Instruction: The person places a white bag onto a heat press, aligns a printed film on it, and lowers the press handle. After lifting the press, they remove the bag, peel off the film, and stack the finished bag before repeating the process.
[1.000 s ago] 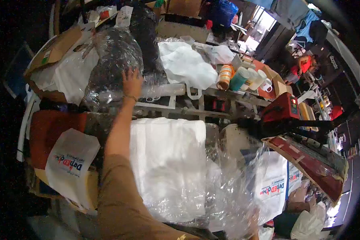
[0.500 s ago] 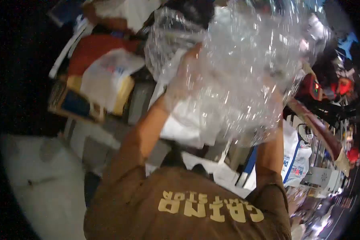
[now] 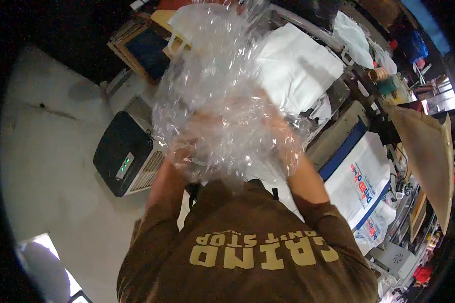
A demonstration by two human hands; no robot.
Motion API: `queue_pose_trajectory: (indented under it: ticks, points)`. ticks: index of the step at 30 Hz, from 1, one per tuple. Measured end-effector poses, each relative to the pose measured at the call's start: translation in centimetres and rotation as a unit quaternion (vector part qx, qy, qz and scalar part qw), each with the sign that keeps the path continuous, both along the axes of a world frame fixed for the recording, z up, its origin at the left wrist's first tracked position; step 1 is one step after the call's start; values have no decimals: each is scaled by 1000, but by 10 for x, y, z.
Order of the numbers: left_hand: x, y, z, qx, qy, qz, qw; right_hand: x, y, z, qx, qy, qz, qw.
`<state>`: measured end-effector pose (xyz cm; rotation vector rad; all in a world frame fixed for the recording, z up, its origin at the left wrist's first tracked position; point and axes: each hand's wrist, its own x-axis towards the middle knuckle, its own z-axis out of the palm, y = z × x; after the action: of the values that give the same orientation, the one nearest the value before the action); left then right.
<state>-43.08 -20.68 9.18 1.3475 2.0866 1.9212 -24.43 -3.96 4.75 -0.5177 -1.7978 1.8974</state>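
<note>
A big crumpled bundle of clear plastic film (image 3: 222, 76) fills the space in front of my chest, shiny and partly smeared by motion. My left hand (image 3: 199, 129) grips it from the left and shows only dimly through the film. From the other side my right hand (image 3: 273, 118) holds the same bundle, its fingers veiled by the folds. Just right of the plastic lies a stack of white fabric bags (image 3: 298, 68).
A black-topped device with green lights (image 3: 124, 154) stands at left. Framed screens (image 3: 144, 50) lean at upper left. A printed white bag (image 3: 356, 182) lies over a blue-edged board at right, near a large tan panel (image 3: 424, 156).
The plastic bundle has come left and closer to my chest with both hands in it. My view has turned, bringing the black-topped device and the white bag stack into sight.
</note>
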Motion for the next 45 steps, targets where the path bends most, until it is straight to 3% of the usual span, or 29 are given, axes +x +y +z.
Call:
queue_pose_trajectory:
  ticks: [6,12,15,19,20,21,22,25,26,27,28,29,30,31,32,33,34,35,36,37,39,42,45]
  points:
    - [53,-191,-34,-132,-4,160,978,-3,-151,-135,-205,-43,197,958]
    - [30,-247,7,-246,109,258,928,-17,-157,-174,-233,-73,215,946]
    - [58,-214,-93,-223,-7,51,973,-38,-152,-189,-231,-89,212,945]
    - [60,-166,-211,-195,-151,-117,962,-66,-137,-230,-237,-76,153,956]
    - [53,-165,-232,-197,-183,-137,953,-67,-114,-248,25,-196,221,955]
    - [41,-164,-251,-200,-209,-149,946,-70,-98,-242,29,-198,218,955]
    - [26,-161,-271,-203,-230,-155,939,-68,-92,-222,-84,-187,170,964]
    - [-25,-134,-341,-187,-260,-141,937,-48,-74,-169,-398,-128,2,908]
    - [-52,-109,-360,-184,-258,-150,937,-31,-64,-178,-98,-254,-44,961]
    - [-90,-80,-378,-290,-266,-81,916,-4,-58,-192,208,-359,-88,906]
    - [-120,-46,-395,-390,-266,-13,881,34,-56,-219,203,-393,-62,895]
    - [-141,-4,-414,-385,-263,-27,884,87,-71,-260,170,-425,-30,889]
    - [-159,41,-431,-320,-243,-2,916,139,-86,-300,140,-457,2,879]
    - [-172,87,-451,-252,-225,22,941,195,-111,-330,-33,-508,9,861]
    - [-183,131,-472,-181,-208,46,960,221,-139,-335,89,-489,-7,868]
    - [-188,170,-494,-109,-191,71,973,244,-156,-331,33,-503,0,864]
    - [-184,203,-520,-77,-181,93,976,257,-177,-313,-44,-522,-59,850]
    - [-174,224,-550,-108,-182,100,972,269,-193,-319,15,-653,28,757]
    - [-169,247,-582,-149,-183,105,966,356,-259,-390,-32,-548,-103,830]
    - [-166,265,-609,-190,-184,103,959,418,-295,-403,214,-573,40,790]
    - [-168,280,-657,-282,-174,96,939,359,-297,-315,-30,-647,-75,758]
    - [-189,278,-693,-356,-151,89,918,325,-292,-282,-96,-667,-114,730]
    - [-211,254,-695,-387,-123,80,910,308,-287,-280,-110,-664,-118,730]
